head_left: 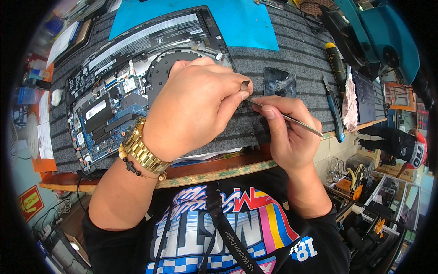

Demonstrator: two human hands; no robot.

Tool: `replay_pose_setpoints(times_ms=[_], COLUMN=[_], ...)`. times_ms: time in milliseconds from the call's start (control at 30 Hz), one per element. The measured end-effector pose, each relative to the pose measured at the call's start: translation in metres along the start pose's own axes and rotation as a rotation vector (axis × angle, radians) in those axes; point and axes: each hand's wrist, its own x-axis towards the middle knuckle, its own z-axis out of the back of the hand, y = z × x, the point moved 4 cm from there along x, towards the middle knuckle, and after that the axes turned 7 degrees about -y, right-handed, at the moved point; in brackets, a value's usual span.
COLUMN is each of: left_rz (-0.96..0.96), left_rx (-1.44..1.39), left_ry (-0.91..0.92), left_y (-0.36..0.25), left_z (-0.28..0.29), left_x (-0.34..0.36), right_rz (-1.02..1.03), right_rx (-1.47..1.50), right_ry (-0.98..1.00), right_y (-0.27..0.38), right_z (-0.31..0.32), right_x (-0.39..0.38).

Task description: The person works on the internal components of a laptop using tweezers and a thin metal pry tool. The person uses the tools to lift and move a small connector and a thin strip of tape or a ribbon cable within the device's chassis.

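My left hand (196, 102), with a gold watch and a bead bracelet at the wrist, pinches a small dark square chip (245, 85) between thumb and finger. My right hand (285, 132) grips thin metal tweezers (296, 122), whose tip reaches the chip from the right. Both hands hover over a grey ribbed mat (292, 59). Behind my left hand lies an opened laptop (114, 82) with its circuit board, battery and round fan showing; the hand hides part of it.
A dark square part (279, 82) lies on the mat just right of my hands. A yellow-and-black screwdriver (336, 64), a blue-handled tool (335, 114) and a crumpled cloth (350, 102) sit at the right. A blue sheet (246, 23) lies at the back. Another person (401, 146) bends at far right.
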Motion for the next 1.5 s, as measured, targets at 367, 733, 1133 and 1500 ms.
replay_pose_setpoints(times_ms=[367,733,1133,1500], left_rz=[0.014,0.101,0.06,0.048], left_rx=[-0.04,-0.133,-0.083,-0.104], left_ry=[-0.025,-0.025,-0.037,-0.07], left_y=[0.003,0.006,0.007,0.009], left_z=[0.0,0.004,-0.005,-0.003], left_x=[0.0,0.004,0.0,0.002], right_rz=[0.04,0.005,-0.004,-0.021], right_rx=[-0.072,-0.042,-0.028,-0.026], right_ry=[0.088,0.057,0.043,0.035], right_y=[0.004,-0.001,0.0,-0.002], right_z=[-0.008,-0.005,-0.005,-0.005], right_x=[0.015,0.007,0.006,0.003])
